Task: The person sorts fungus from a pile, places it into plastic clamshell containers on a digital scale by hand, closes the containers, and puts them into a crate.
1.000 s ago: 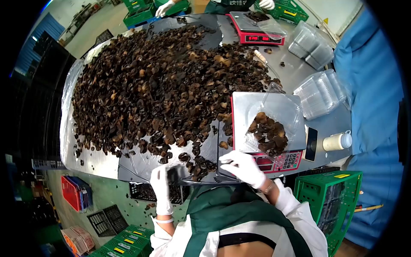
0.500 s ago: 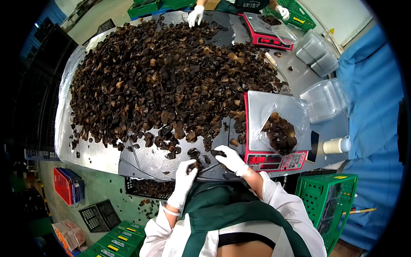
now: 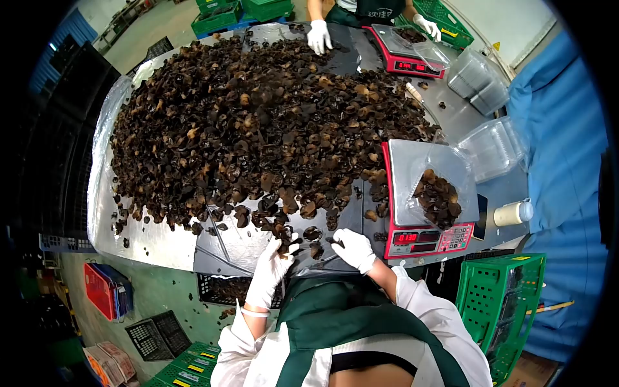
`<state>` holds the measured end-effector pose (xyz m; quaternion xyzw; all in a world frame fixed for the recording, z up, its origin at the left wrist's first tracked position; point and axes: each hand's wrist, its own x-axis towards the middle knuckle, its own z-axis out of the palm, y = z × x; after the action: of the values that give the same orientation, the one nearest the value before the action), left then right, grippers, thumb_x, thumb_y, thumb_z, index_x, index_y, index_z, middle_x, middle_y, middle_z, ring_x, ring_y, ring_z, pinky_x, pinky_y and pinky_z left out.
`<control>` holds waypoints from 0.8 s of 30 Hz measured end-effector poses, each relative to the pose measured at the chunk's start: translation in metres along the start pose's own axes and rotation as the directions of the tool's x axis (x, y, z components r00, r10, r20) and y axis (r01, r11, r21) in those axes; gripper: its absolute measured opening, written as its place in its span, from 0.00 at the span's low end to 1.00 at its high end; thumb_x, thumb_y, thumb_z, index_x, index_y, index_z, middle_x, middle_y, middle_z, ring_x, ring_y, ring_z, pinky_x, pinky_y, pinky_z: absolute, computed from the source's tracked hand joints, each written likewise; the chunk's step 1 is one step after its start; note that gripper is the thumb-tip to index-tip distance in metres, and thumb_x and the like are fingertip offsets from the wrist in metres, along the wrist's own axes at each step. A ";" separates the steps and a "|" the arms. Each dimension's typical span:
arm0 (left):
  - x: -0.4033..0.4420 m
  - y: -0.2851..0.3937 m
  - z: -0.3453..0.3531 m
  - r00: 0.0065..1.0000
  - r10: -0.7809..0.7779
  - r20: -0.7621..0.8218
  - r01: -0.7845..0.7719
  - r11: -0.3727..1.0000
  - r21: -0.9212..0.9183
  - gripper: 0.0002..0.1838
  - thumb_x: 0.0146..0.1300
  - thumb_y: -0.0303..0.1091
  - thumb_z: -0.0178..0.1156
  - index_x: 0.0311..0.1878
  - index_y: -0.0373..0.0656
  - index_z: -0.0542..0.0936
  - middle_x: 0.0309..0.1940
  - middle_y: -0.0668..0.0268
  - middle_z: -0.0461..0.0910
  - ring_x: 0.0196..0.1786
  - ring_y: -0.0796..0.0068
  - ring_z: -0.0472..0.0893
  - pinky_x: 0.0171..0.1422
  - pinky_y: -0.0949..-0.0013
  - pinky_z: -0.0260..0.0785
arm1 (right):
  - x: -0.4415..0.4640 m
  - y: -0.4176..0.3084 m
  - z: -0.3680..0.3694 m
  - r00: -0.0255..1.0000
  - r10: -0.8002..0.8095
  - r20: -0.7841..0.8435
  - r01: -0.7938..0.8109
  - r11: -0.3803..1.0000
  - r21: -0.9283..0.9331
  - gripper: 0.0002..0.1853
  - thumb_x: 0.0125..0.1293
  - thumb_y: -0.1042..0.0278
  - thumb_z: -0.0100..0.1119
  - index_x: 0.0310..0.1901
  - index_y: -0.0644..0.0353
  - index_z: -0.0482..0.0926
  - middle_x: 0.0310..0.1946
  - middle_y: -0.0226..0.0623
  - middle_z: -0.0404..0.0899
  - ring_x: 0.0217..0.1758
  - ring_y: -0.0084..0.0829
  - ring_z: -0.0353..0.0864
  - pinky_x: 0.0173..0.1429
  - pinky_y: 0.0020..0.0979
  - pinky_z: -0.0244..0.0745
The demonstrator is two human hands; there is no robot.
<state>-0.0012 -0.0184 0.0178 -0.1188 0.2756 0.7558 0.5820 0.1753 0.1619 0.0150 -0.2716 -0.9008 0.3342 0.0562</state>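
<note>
A broad heap of dark brown wood ear mushrooms (image 3: 258,129) covers most of the table. At its near edge my gloved left hand (image 3: 271,266) is closed on a wood ear mushroom (image 3: 284,245), partly hidden by the fingers. My gloved right hand (image 3: 356,251) rests low over the near table edge, its fingers pinched with a small dark bit of mushroom at the tips. Loose pieces (image 3: 314,242) lie between the two hands. Right of them, a red scale (image 3: 419,242) bears a clear plastic tray (image 3: 416,197) holding mushrooms.
Across the table a co-worker's gloved hand (image 3: 319,37) touches the heap beside a second red scale (image 3: 412,66). Stacked clear trays (image 3: 493,151) and a white bottle (image 3: 513,213) stand at right. Green crates (image 3: 500,309) and a black crate (image 3: 216,288) sit below the table edge.
My left hand has moved up to the heap's near edge, and its grip on the mushroom shows more. My right hand has shifted slightly right and down. The co-worker's hand has moved right.
</note>
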 end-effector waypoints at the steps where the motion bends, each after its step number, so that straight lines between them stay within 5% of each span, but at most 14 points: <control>1: -0.002 0.005 0.001 1.000 0.007 0.001 -0.007 1.000 0.000 0.17 0.70 0.35 0.53 0.57 0.37 0.72 0.51 0.54 0.80 0.44 0.65 0.84 0.37 0.72 0.78 | 0.002 0.003 0.002 1.000 0.006 0.008 -0.006 1.000 0.024 0.10 0.58 0.59 0.62 0.33 0.54 0.74 0.31 0.39 0.77 0.35 0.44 0.79 0.39 0.41 0.75; 3: -0.009 0.018 0.006 0.999 0.024 0.028 -0.025 0.998 0.055 0.18 0.71 0.38 0.52 0.57 0.37 0.73 0.52 0.54 0.80 0.44 0.65 0.84 0.37 0.71 0.78 | 0.004 -0.014 -0.001 0.997 -0.060 0.048 0.044 0.957 0.287 0.11 0.58 0.61 0.62 0.40 0.55 0.79 0.35 0.41 0.81 0.38 0.40 0.82 0.44 0.35 0.77; 5: -0.013 0.030 0.008 0.996 0.076 0.051 -0.080 0.993 0.091 0.18 0.71 0.39 0.52 0.57 0.37 0.73 0.50 0.55 0.81 0.43 0.67 0.84 0.36 0.71 0.78 | 0.001 -0.065 -0.014 0.895 -0.345 0.281 0.187 0.865 0.466 0.13 0.58 0.63 0.64 0.43 0.57 0.80 0.35 0.38 0.81 0.38 0.33 0.83 0.46 0.32 0.77; 7: -0.017 0.041 0.018 0.992 0.122 0.023 -0.124 0.971 0.204 0.17 0.70 0.37 0.53 0.57 0.37 0.74 0.44 0.60 0.82 0.37 0.73 0.82 0.36 0.74 0.75 | 0.006 -0.092 -0.016 0.847 -0.339 0.409 0.000 0.770 0.638 0.14 0.59 0.65 0.65 0.46 0.57 0.80 0.34 0.31 0.81 0.37 0.24 0.81 0.46 0.29 0.76; 8: -0.020 0.047 0.023 0.991 0.133 0.017 -0.128 0.894 0.429 0.17 0.69 0.35 0.54 0.57 0.38 0.74 0.41 0.62 0.82 0.34 0.76 0.80 0.36 0.77 0.72 | 0.016 -0.086 -0.006 0.865 -0.393 0.311 0.047 0.683 0.729 0.14 0.61 0.67 0.63 0.49 0.58 0.79 0.43 0.30 0.80 0.39 0.18 0.78 0.49 0.27 0.75; 9: -0.026 0.051 0.035 0.989 0.146 0.013 -0.122 0.769 0.627 0.17 0.68 0.34 0.54 0.57 0.39 0.75 0.38 0.65 0.81 0.32 0.79 0.78 0.36 0.79 0.70 | 0.024 -0.085 -0.010 0.818 -0.249 0.518 -0.341 0.514 0.787 0.28 0.62 0.71 0.62 0.64 0.57 0.68 0.54 0.35 0.75 0.52 0.28 0.77 0.57 0.32 0.74; 11: -0.038 0.051 0.064 0.926 0.285 0.249 -0.307 0.184 0.934 0.21 0.64 0.30 0.57 0.61 0.43 0.75 0.36 0.66 0.80 0.35 0.75 0.77 0.43 0.75 0.70 | 0.033 -0.086 -0.014 0.847 -0.251 0.469 -0.452 0.126 0.883 0.35 0.62 0.74 0.60 0.70 0.57 0.58 0.61 0.37 0.69 0.57 0.29 0.73 0.60 0.32 0.73; 13: -0.040 0.046 0.073 0.803 0.320 0.502 -0.445 -0.238 0.863 0.22 0.64 0.28 0.57 0.62 0.42 0.74 0.38 0.62 0.81 0.40 0.70 0.79 0.49 0.70 0.72 | 0.037 -0.092 -0.006 0.887 -0.248 0.390 -0.412 -0.039 0.911 0.35 0.63 0.72 0.59 0.71 0.59 0.58 0.62 0.37 0.68 0.56 0.26 0.74 0.59 0.27 0.72; 15: -0.048 0.047 0.080 0.842 0.295 0.452 -0.437 -0.118 0.892 0.19 0.66 0.27 0.54 0.61 0.41 0.76 0.42 0.61 0.82 0.39 0.71 0.80 0.48 0.71 0.72 | 0.030 -0.088 -0.014 0.845 -0.333 0.420 -0.507 -0.247 0.826 0.32 0.65 0.69 0.58 0.69 0.60 0.60 0.60 0.38 0.71 0.54 0.26 0.75 0.59 0.28 0.72; 18: -0.085 0.066 0.091 0.973 0.189 0.130 -0.175 0.248 0.953 0.15 0.69 0.27 0.52 0.56 0.35 0.78 0.42 0.65 0.83 0.33 0.82 0.78 0.41 0.79 0.71 | 0.022 -0.065 -0.015 0.932 -0.196 0.304 -0.357 -0.367 0.859 0.26 0.67 0.65 0.56 0.66 0.58 0.64 0.57 0.42 0.73 0.49 0.32 0.78 0.51 0.32 0.77; 20: -0.102 0.095 0.042 0.997 -0.026 0.070 -0.064 0.180 0.982 0.12 0.65 0.28 0.57 0.49 0.36 0.82 0.39 0.62 0.86 0.39 0.77 0.83 0.44 0.76 0.73 | 0.016 -0.048 -0.064 0.981 -0.090 0.174 -0.193 -0.302 0.934 0.23 0.67 0.68 0.55 0.62 0.60 0.68 0.52 0.41 0.75 0.46 0.32 0.78 0.51 0.31 0.76; 21: -0.111 0.104 0.025 0.990 -0.031 0.138 -0.141 -0.131 0.981 0.13 0.62 0.29 0.61 0.49 0.36 0.81 0.39 0.60 0.86 0.41 0.75 0.84 0.48 0.72 0.74 | 0.013 -0.031 -0.088 0.992 -0.087 0.091 -0.112 -0.274 0.955 0.20 0.67 0.71 0.54 0.61 0.62 0.69 0.49 0.38 0.76 0.45 0.29 0.79 0.52 0.29 0.75; 23: -0.124 0.114 0.002 0.990 0.077 -0.116 0.135 -0.341 0.930 0.19 0.57 0.36 0.67 0.50 0.38 0.81 0.41 0.53 0.85 0.44 0.66 0.85 0.50 0.67 0.74 | -0.002 -0.029 -0.158 0.985 0.132 -0.109 0.090 0.141 0.986 0.17 0.67 0.72 0.55 0.57 0.63 0.73 0.47 0.37 0.77 0.43 0.29 0.80 0.50 0.28 0.75; 24: -0.122 0.114 -0.004 0.994 0.105 -0.014 0.050 -0.342 0.938 0.20 0.57 0.36 0.67 0.51 0.38 0.80 0.40 0.53 0.84 0.44 0.64 0.84 0.49 0.67 0.74 | -0.012 -0.035 -0.189 0.942 0.244 -0.229 0.101 0.444 0.890 0.15 0.66 0.72 0.55 0.54 0.63 0.75 0.46 0.38 0.77 0.44 0.30 0.80 0.51 0.29 0.75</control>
<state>-0.0739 -0.1390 0.1073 0.3794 0.8068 0.2149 0.3987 0.2227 0.2416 0.1837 -0.2904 -0.5543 0.7099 0.3233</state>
